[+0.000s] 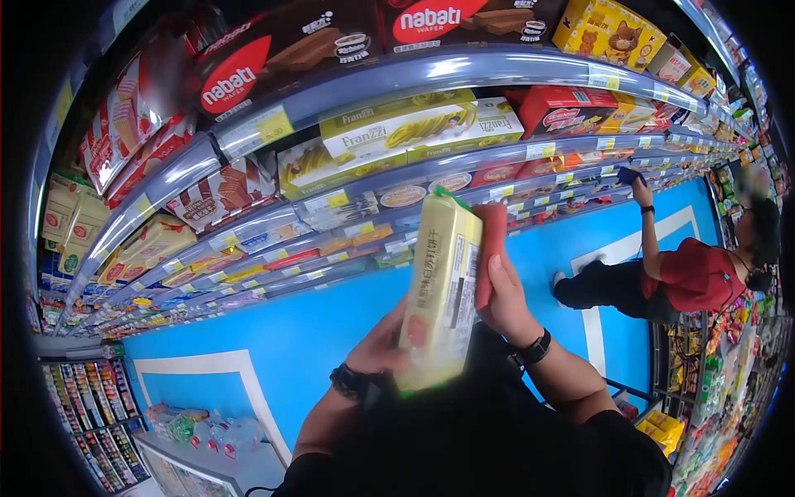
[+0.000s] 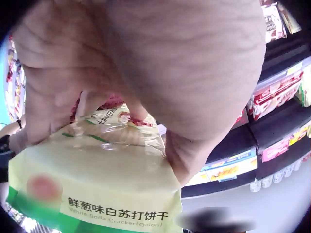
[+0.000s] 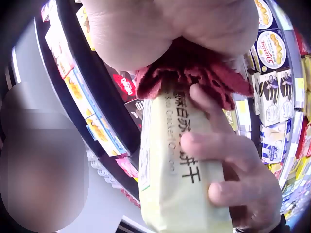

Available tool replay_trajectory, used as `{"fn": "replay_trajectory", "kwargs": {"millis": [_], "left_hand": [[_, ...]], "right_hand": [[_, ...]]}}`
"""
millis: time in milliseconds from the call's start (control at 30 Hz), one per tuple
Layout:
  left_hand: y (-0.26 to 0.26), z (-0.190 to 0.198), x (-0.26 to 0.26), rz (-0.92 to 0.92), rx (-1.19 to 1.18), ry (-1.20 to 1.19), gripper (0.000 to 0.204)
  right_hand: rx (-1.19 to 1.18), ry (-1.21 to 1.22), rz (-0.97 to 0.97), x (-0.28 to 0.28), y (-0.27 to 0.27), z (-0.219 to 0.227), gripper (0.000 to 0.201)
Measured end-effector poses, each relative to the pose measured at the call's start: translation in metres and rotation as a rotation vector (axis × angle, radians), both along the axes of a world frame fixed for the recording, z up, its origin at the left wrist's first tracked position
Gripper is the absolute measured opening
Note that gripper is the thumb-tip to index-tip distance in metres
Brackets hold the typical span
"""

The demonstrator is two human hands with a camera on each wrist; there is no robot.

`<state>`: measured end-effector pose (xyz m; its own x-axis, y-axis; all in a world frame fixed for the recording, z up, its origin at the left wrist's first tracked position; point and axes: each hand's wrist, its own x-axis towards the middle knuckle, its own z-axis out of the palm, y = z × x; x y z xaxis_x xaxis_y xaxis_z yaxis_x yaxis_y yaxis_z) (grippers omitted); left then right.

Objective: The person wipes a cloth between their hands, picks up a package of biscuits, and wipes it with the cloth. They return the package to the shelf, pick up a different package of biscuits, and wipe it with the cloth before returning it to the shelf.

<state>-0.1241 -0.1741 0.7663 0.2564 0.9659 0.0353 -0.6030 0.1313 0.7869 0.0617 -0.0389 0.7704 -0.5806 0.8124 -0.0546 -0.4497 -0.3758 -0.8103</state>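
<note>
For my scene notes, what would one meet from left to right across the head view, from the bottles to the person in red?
Bottles, left hand, cracker pack, right hand, person in red.

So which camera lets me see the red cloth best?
The right wrist view, where the red cloth looks big and bunched. The head view shows a narrow strip by the right hand; the left wrist view, only bits beyond the packet.

Cloth (image 1: 492, 257) right of cracker pack (image 1: 437, 306), shelves (image 1: 373, 80) beyond
</note>
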Motion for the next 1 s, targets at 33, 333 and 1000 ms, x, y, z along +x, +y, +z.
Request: {"fn": "replay_trajectory", "kwargs": {"millis": [33,333,1000], "left_hand": [[-0.002,0.001,-0.004,0.001,-0.017,-0.054,0.12],[-0.003,0.002,-0.018,0.214,-0.06,0.138,0.102],[0.087,0.018,0.098,0.522,0.198,0.349,0.106]], "right_hand": [[-0.049,0.044,0.037,-0.003,0.002,-0.002,0.067],[0.232,-0.136,0.107,-0.023,-0.007,0.013,0.077],[-0.304,0.239,0.225,0.095,0.039,0.012,0.085]]}}
